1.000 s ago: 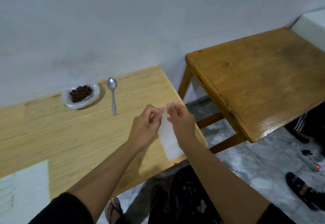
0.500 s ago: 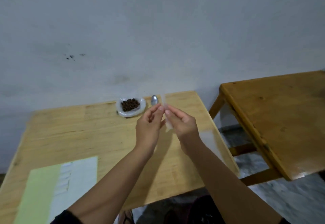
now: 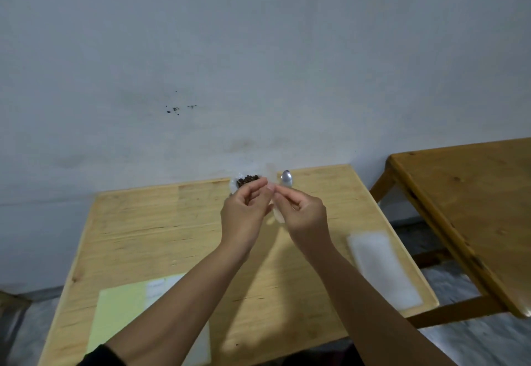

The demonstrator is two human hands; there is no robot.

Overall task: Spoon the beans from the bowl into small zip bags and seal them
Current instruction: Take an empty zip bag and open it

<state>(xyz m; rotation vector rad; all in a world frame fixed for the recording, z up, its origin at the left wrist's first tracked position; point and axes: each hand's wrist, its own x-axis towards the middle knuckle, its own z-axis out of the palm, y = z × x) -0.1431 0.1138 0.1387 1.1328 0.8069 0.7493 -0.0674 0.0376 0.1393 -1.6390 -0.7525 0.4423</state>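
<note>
A small clear zip bag stands upright above the light wooden table, pinched from both sides. My left hand and my right hand meet at it, fingertips touching near its upper part. Just behind my left hand sits the white bowl of dark beans, at the table's far edge by the wall. The metal spoon lies beside the bowl; only its bowl end shows above my right hand.
A stack of clear zip bags lies near the table's right edge. A pale green and white sheet lies at the front left. A darker wooden table stands to the right across a gap of floor.
The view has tilted up and swung left, bringing more wall into frame. Both hands have lifted the small bag from over the table's right edge to in front of the bowl.
</note>
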